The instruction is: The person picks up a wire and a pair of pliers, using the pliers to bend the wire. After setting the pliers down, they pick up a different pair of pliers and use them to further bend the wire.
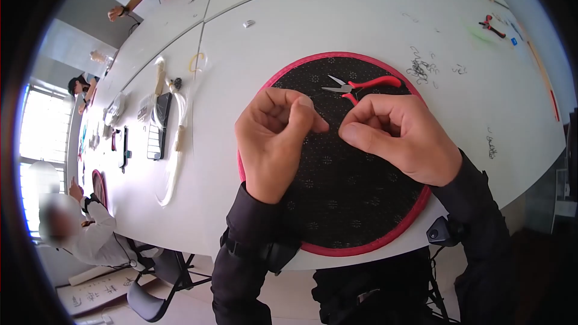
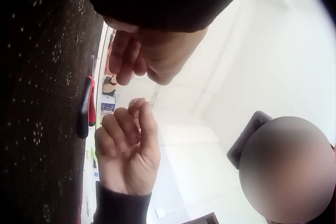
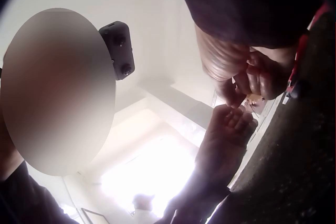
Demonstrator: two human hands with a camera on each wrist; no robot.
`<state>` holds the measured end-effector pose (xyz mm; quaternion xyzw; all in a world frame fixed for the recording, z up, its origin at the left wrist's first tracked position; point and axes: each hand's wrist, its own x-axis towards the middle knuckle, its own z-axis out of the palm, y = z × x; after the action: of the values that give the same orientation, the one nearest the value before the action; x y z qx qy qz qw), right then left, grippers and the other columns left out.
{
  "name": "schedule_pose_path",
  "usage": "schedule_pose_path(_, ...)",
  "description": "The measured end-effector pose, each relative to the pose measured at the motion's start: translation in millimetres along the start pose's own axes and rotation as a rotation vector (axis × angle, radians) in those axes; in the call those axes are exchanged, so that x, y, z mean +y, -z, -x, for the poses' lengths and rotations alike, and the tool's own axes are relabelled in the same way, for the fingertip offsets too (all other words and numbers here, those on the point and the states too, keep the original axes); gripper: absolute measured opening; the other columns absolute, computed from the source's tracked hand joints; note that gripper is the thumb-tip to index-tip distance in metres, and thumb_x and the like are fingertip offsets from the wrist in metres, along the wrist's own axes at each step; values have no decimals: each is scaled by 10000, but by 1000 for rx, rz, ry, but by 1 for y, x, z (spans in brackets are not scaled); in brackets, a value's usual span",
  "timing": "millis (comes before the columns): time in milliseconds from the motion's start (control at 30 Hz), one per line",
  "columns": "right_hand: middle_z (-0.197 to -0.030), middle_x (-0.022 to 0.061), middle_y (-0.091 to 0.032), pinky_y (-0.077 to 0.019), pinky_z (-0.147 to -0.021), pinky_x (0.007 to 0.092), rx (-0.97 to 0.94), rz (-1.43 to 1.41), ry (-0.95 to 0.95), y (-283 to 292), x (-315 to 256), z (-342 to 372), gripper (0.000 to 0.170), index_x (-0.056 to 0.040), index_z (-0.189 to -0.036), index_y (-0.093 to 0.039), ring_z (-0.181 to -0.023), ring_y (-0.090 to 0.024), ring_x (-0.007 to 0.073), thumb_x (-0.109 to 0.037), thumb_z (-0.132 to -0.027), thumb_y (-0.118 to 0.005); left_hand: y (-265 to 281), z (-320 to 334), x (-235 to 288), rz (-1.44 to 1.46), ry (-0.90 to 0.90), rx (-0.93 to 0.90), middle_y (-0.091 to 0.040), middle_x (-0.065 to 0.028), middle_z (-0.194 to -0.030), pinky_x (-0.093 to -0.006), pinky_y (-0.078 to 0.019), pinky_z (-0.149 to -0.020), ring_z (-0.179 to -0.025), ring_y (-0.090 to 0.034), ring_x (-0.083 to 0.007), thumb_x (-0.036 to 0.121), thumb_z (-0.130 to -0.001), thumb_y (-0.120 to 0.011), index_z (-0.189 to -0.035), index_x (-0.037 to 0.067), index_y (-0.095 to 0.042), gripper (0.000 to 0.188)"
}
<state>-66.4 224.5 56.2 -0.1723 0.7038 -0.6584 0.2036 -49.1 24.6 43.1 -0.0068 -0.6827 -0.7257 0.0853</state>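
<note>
Both hands are raised over a round black mat (image 1: pixel 325 204) with a red edge. My left hand (image 1: pixel 274 138) has its thumb and index finger pinched together, the other fingers curled. Facing it, a short gap away, my right hand (image 1: pixel 406 138) pinches in the same way. A thin wire seems to lie between the fingertips, so fine that I cannot tell its shape. Just beyond the hands, long-nose pliers (image 1: pixel 377 82) with red handles lie on the mat, jaws spread. Part of one handle is hidden behind the right hand.
Dark bent wire bits (image 1: pixel 419 67) are scattered on the white table (image 1: pixel 229 78) at right. Red-handled cutters (image 1: pixel 492 26) lie beyond them. At left are a black phone-like device (image 1: pixel 159 127) and a coil of clear tubing (image 1: pixel 179 138). Other people sit around the table.
</note>
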Motion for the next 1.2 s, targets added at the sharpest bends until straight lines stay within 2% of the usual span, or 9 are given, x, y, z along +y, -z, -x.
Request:
schedule_pose_path(133, -722, -52, -580, -382, -591, 199, 9, 11, -18, 2, -12, 3, 224, 13, -981, -693, -640, -469, 8, -209, -972, -673, 13, -13, -12, 190, 71, 57, -658, -97, -783, -297, -551, -702, -706, -679, -184, 89, -968, -596, -889, -23, -616, 138)
schedule_pose_path(233, -762, -39, -592, -429, -616, 190, 6, -24, -12, 5, -12, 4, 238, 18, -1054, -685, -660, -513, 19, -209, -993, -644, 21, -15, -17, 198, 108, 4, -630, -43, -815, -314, -520, -739, -745, -664, -165, 139, -1001, -567, -882, 31, -616, 168)
schedule_pose_path(500, -807, -15, -615, -485, -637, 211, 67, -70, -58, 2, -16, 14, 286, 18, -1169, -651, -665, -541, 31, -216, -1009, -616, 23, -16, -16, 267, 119, -2, -631, -38, -817, -312, -525, -733, -739, -662, -159, 140, -1004, -567, -866, 44, -617, 176)
schedule_pose_path(600, -845, 29, -622, -509, -686, 262, 214, 124, -74, 8, -22, 15, 316, 18, -1212, -624, -711, -574, 96, -198, -981, -644, 25, -17, -13, 257, 107, -4, -631, -40, -816, -304, -528, -727, -738, -661, -156, 130, -1001, -566, -859, 41, -612, 173)
schedule_pose_path(700, -933, 103, -630, -515, -792, 337, 386, 816, 240, 9, -4, 9, 386, 23, -1240, -598, -841, -618, 219, -187, -930, -690, 24, -16, -9, 249, 100, -8, -632, -47, -812, -301, -532, -724, -738, -664, -157, 119, -994, -569, -855, 34, -610, 168)
schedule_pose_path(733, -1069, 166, -615, -490, -890, 401, 367, 947, 279, 8, 3, 8, 461, 31, -1257, -581, -1001, -596, 323, -190, -880, -729, 24, -15, -9, 248, 94, -10, -632, -50, -810, -300, -533, -723, -738, -665, -158, 116, -991, -570, -854, 32, -609, 166)
schedule_pose_path(833, -1121, 188, -599, -483, -915, 428, 340, 1270, 372, 1, 19, 6, 479, 36, -1265, -562, -1060, -579, 353, -171, -867, -730, 24, -16, -8, 251, 81, -23, -639, -62, -813, -302, -536, -722, -740, -671, -167, 113, -980, -586, -861, 22, -612, 151)
schedule_pose_path(1033, -1109, 207, -594, -488, -907, 439, 331, 1013, 48, 8, 22, -3, 463, 34, -1238, -552, -1041, -580, 379, -146, -847, -724, 24, -16, -10, 234, 73, -10, -666, -82, -844, -302, -536, -723, -750, -683, -182, 114, -964, -620, -896, 11, -629, 124)
schedule_pose_path(1200, -1152, 192, -561, -454, -938, 465, 376, 1259, 249, 2, 22, -8, 416, 9, -1185, -560, -1100, -539, 354, -161, -848, -734, 20, -13, -10, 212, 34, -14, -678, -91, -963, -292, -524, -755, -877, -670, -162, 131, -968, -640, -964, -16, -656, 148)
